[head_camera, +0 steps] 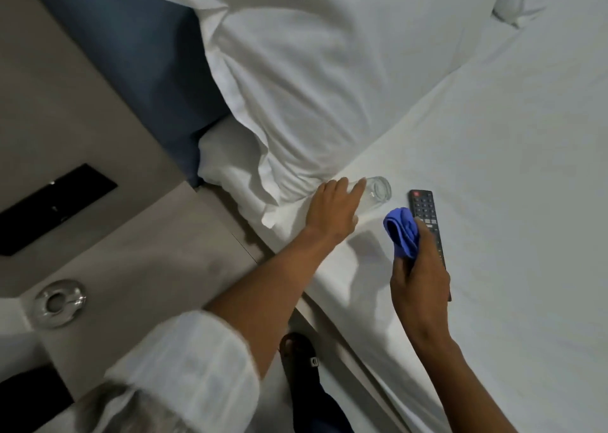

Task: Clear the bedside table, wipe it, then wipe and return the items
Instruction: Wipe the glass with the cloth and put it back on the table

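Head view, looking down at bed edge and bedside surface point(108, 268).

Left hand point(332, 210) reaching over bed point(493, 169), fingers spread, resting on a clear drinking glass point(378, 190) lying on its side on the white sheet, just below the pillow point(296, 87). Grip loose, fingers laid over the glass, not visibly wrapped around it; full closure: cannot tell. White sleeve point(184, 366) rolled up on that forearm.

Right hand point(419, 284) clenched on a bunched blue cloth point(403, 232), held just above the sheet. Black remote point(427, 222) flat on the bed, right beside the glass, partly hidden under right hand and cloth; contact between hand and remote: cannot tell.

Bedside surface at left, grey-beige, motion-blurred. Glass ashtray point(59, 302) sitting on it near the front left corner. Black rectangular panel point(52, 208) further back, set against the wall side. Blue headboard point(131, 54) behind the pillow.

Sandalled foot point(297, 353) on the floor between surface and bed.
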